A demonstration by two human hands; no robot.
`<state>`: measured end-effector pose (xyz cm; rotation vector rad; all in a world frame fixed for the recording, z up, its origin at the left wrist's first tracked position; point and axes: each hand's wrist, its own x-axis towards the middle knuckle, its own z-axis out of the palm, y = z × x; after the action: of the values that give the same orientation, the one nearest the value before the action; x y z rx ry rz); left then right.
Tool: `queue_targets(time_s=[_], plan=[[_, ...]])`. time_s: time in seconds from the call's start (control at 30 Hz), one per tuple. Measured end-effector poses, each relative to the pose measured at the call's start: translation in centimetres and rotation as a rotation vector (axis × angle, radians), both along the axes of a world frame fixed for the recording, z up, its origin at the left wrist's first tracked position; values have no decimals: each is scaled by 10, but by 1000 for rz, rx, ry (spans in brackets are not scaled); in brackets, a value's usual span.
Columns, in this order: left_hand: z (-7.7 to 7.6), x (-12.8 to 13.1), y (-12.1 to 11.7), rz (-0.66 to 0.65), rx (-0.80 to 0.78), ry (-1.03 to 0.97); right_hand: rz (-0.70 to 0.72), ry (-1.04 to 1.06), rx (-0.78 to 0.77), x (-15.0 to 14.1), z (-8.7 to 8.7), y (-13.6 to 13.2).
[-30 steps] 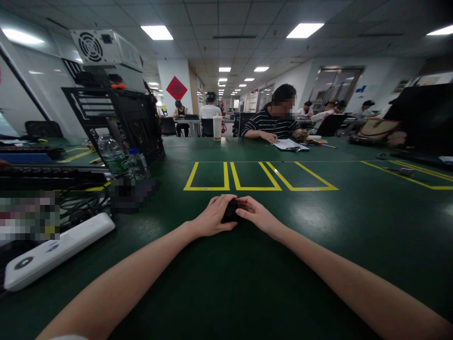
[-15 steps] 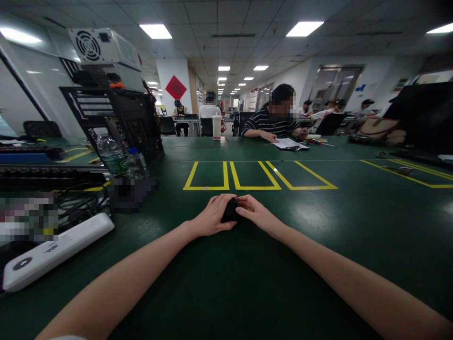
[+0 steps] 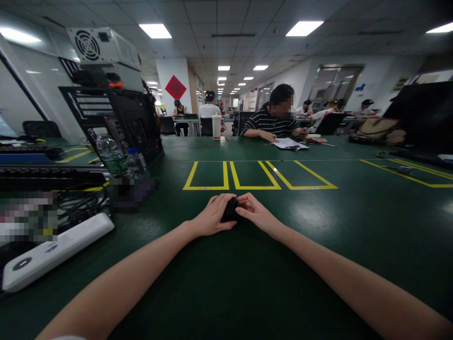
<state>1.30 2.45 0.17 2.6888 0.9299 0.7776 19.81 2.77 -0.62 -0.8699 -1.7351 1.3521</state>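
A small black object (image 3: 230, 211) sits low over the green table between my hands; too much of it is covered to tell its kind. My left hand (image 3: 214, 215) curls round its left side, fingers over the far side and thumb along the near side. From the right, my right hand (image 3: 255, 212) closes in with thumb and fingers on its right end. Both hands are just short of the yellow tape outlines (image 3: 207, 188).
On the left stand an open computer case (image 3: 134, 120) with a power supply (image 3: 106, 47) on top, plastic bottles (image 3: 111, 153), cables and a white power strip (image 3: 60, 250). Across the table a person in a striped shirt (image 3: 260, 120) sits by a clipboard (image 3: 288, 143). A white cup (image 3: 216, 127) stands farther back.
My right fingers have shifted very slightly at the black object's end. My left hand stays round it, and the object has not visibly moved.
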Motion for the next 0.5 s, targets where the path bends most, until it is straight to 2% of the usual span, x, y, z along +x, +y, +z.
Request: queue_targets(time_s=[0.3, 0.5], plan=[[0, 0, 0, -3, 5, -1, 87, 36, 27, 1, 0, 0], [0, 0, 0, 2, -9, 6, 3, -14, 22, 0, 3, -3]])
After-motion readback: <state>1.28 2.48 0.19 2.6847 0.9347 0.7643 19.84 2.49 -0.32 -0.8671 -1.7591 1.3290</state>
